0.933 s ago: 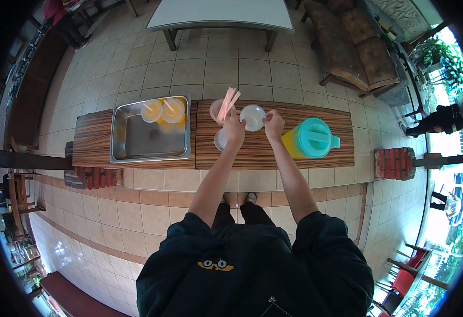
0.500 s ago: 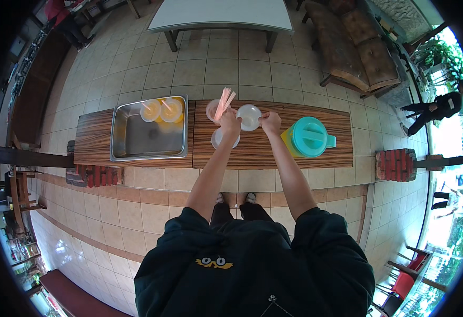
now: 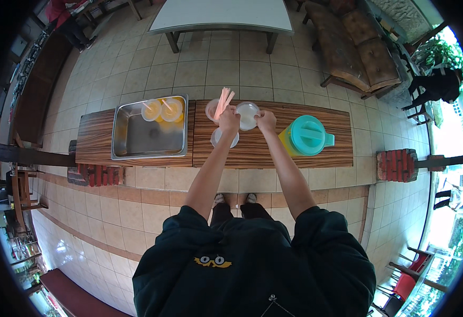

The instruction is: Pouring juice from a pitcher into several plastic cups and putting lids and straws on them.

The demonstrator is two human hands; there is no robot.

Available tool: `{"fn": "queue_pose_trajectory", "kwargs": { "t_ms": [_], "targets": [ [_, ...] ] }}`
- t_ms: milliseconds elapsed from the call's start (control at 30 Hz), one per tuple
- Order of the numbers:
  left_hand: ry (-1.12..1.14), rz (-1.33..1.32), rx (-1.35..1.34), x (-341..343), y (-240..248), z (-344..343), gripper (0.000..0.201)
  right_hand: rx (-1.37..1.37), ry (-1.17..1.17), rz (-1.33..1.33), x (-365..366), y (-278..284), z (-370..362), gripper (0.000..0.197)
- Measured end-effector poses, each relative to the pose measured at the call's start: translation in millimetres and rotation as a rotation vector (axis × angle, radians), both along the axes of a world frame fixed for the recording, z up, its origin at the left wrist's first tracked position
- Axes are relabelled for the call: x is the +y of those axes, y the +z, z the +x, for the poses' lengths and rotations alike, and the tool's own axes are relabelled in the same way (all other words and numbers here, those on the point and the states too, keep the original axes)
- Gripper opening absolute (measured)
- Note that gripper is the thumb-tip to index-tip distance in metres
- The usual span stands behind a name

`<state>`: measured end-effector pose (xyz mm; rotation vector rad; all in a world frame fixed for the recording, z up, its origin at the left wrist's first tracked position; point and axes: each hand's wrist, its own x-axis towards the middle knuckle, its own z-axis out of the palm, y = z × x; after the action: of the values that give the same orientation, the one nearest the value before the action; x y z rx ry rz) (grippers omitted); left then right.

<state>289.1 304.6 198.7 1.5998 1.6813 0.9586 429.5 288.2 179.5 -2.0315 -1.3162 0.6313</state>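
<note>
A clear, round plastic cup [image 3: 248,115], seen from above, sits between my hands over the striped wooden counter [image 3: 295,161]. My left hand [image 3: 230,119] pinches its left rim, and on the right rim my right hand [image 3: 266,121] is closed. Just beyond my left hand, a bundle of pale pink straws [image 3: 223,100] leans out of a round clear container [image 3: 211,110]. Under my left wrist, partly covered, is another whitish round plastic piece [image 3: 233,140]; whether cup or lids I cannot tell. Right of my right hand stands a yellow pitcher with a turquoise lid [image 3: 308,136].
To the left, a steel tray [image 3: 149,156] holds two lidded cups of orange drink [image 3: 171,109] with straws. Brick pillars [image 3: 396,165] flank the counter. Beyond it are a white table [image 3: 221,16] and a brown sofa [image 3: 342,47]. Other people stand far off at both sides.
Both hands and the cup between them have shifted very slightly left. A person at the far right has changed posture.
</note>
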Motion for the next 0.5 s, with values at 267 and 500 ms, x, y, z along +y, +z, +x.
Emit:
{"fn": "queue_pose_trajectory", "kwargs": {
  "t_ms": [267,500],
  "targets": [
    [-0.014,0.072,-0.09,-8,34,5,0.027,0.078,-0.146,0.155,7,6,-5,0.019],
    [-0.081,0.097,-0.598,-21,70,0,0.038,0.272,-0.165,0.3,-10,68,-18,0.016]
  ]
}}
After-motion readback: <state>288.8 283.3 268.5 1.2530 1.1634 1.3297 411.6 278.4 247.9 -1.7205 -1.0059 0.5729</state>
